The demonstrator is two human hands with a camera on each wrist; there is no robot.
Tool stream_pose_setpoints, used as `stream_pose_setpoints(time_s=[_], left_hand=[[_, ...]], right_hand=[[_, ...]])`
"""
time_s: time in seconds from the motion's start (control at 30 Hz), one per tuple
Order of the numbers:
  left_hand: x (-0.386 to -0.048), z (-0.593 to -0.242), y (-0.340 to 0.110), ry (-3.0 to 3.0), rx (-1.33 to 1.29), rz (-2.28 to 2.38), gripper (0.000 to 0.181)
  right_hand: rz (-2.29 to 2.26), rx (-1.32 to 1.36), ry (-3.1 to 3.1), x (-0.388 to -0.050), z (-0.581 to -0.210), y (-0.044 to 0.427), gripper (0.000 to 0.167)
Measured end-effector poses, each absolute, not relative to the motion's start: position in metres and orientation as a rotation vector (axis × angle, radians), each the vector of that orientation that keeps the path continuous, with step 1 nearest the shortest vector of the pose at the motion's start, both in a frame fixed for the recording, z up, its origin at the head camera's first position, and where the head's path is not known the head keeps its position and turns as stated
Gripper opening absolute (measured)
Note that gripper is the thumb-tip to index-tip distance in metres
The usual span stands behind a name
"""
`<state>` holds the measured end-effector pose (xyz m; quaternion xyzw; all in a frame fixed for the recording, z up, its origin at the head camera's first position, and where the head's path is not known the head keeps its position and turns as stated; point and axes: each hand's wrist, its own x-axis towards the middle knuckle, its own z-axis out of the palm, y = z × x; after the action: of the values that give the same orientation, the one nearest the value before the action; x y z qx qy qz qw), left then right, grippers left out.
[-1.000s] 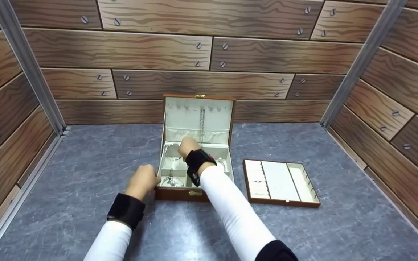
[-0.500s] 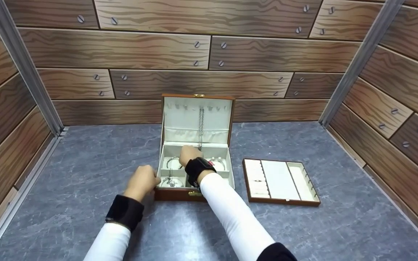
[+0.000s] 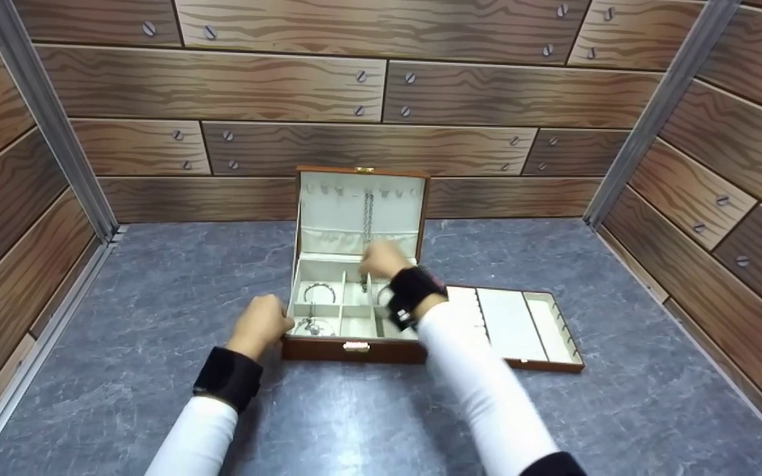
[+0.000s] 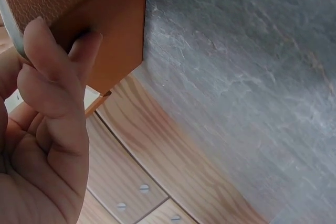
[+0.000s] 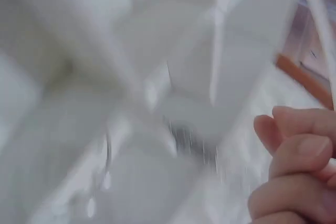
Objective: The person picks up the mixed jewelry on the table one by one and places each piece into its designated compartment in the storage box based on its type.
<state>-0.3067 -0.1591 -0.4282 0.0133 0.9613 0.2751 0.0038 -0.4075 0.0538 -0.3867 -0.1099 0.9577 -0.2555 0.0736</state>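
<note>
A brown jewelry box (image 3: 387, 352) stands with its pale-lined lid (image 3: 335, 215) raised. At its front left corner my left hand (image 3: 258, 324) holds the rim, the fingers (image 4: 50, 93) bent against the brown outer wall. Over the back right compartments my right hand (image 3: 384, 259) hovers, blurred, with fingers loosely curled and nothing visible in them. In the back left compartment lies a silver bracelet (image 3: 319, 285). A chain with charms (image 3: 311, 325) lies in the front left one. Behind the right hand a long chain necklace (image 3: 368, 215) hangs from the lid.
Right of the box lies a removed tray (image 3: 510, 324), partly covered by the right sleeve (image 3: 480, 377). White dividers (image 3: 343, 291) split the box into several compartments. Wood-patterned walls (image 3: 381, 152) enclose the grey marbled surface (image 3: 189, 264).
My right hand lowered the bracelet into the back left compartment, let it go, then rose and moved right. My left hand stayed at the box's corner.
</note>
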Motion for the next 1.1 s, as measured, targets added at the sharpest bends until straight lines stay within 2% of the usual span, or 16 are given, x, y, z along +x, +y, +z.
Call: stream_pose_setpoints(time_s=[0.17,0.33,0.47,0.6,0.7,0.8,1.1], left_hand=[[-0.308,-0.424,-0.155,3.019,0.057,0.786,0.018],[-0.305,-0.419,-0.144,3.139,0.044,0.597,0.008],[-0.297,-0.408,-0.109,3.375,0.087,0.527,0.011],[-0.285,-0.395,-0.056,3.327,0.368,0.798,0.018],[-0.279,-0.393,-0.017,3.170,0.533,0.956,0.016],[-0.277,-0.401,0.016,3.116,0.655,0.906,0.015],[-0.261,-0.438,0.097,3.110,0.511,0.441,0.009]], right_hand=[[-0.808,-0.319,2.908,-0.405,-0.368,0.116,0.025],[-0.811,-0.256,2.931,-0.390,-0.367,0.198,0.032],[-0.735,-0.061,2.962,-0.376,-0.376,0.271,0.028],[-0.657,0.151,2.948,-0.361,-0.391,0.325,0.019],[-0.627,0.244,2.914,-0.353,-0.402,0.346,0.013],[-0.582,0.290,2.919,-0.346,-0.411,0.356,0.015],[-0.444,0.350,2.947,-0.335,-0.429,0.364,0.016]])
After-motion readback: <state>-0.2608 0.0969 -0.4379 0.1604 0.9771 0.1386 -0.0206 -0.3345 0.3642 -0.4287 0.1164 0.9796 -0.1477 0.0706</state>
